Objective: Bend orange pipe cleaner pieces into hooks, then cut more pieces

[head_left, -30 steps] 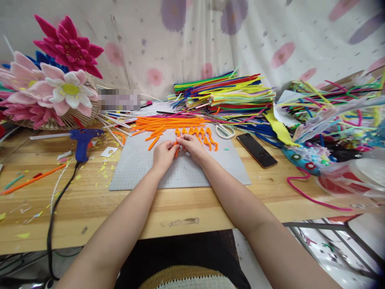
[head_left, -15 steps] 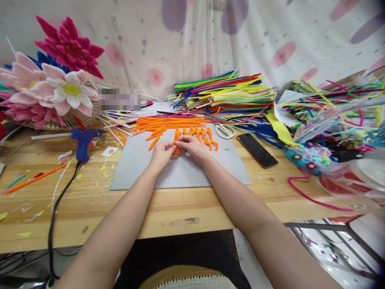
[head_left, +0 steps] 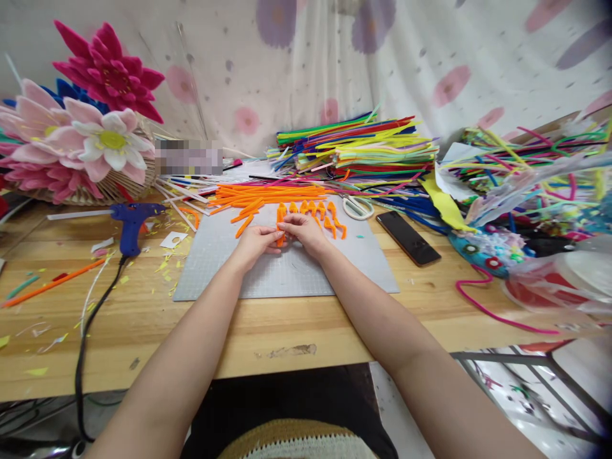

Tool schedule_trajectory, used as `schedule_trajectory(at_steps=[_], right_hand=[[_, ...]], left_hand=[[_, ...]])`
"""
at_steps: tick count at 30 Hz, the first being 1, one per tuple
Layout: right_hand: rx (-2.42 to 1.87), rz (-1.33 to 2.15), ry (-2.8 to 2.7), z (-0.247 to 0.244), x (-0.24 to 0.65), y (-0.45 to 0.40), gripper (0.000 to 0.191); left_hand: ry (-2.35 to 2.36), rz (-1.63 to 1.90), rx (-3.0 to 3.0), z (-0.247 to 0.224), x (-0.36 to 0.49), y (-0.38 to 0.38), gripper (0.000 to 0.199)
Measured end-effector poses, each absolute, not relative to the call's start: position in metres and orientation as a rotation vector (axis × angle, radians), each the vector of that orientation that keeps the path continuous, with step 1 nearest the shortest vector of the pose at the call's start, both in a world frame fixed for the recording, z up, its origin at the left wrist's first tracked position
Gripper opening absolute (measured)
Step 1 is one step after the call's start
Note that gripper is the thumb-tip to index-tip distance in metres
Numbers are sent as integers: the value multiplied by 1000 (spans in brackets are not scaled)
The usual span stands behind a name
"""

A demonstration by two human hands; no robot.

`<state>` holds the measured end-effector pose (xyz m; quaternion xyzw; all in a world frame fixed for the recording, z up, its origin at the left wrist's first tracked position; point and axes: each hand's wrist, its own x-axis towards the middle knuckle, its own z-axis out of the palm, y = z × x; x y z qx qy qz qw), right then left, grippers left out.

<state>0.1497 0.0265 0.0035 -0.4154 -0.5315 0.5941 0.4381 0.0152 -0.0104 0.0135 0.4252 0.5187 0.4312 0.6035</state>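
Over the grey cutting mat [head_left: 210, 274], my left hand [head_left: 259, 243] and my right hand [head_left: 305, 231] meet at an orange pipe cleaner piece [head_left: 281, 220]. Both hands have their fingers closed on this upright, folded piece, the left at its lower part and the right at its side. Several bent orange shapes [head_left: 329, 224] lie just beyond and right of my right hand. Short orange pieces [head_left: 245, 226] rest on the mat beyond my left hand, and long orange pipe cleaners [head_left: 272, 193] lie along its far edge.
White-handled scissors [head_left: 357, 208] and a black phone [head_left: 408, 238] lie on the right. A blue glue gun [head_left: 131, 228] with a black cord is on the left, below felt flowers [head_left: 112, 140]. Colourful pipe cleaners [head_left: 354, 150] are heaped at the back.
My left hand has shifted slightly, and its lower fingers are more extended beneath the orange piece. My right hand has stayed almost in place.
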Motion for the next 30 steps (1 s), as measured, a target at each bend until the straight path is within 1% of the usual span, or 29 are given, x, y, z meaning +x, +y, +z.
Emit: schedule_trajectory(at_steps=[5,7,10,14,16,22,26,30], right_hand=[[-982,1631,-1429,2,153,29,27],[-973,1637,-1456,1,154,30,27],[-1018,1524,-1413,2,153,31,27],[-1107,1324,-1362,2,152,31,30],[-1131,1254,-1403,1,152,32,30],[-1256,1034,-1564,-3,152,36,31],[-1309,959,-1615,-3,153,38,30],[-1264,1060,-1589,-3,153,37,30]], left_hand=[[1213,1014,999,13,16,-11,16],[1221,1009,1013,13,17,-11,17],[1218,1041,1011,11,18,-12,21],[1211,1088,980,3,20,-8,35],[1231,1087,994,-2,21,-6,37],[1326,1155,1263,-13,19,-3,46],[1356,1198,1418,-14,17,-5,40],[1338,1286,1368,-11,19,-5,30]])
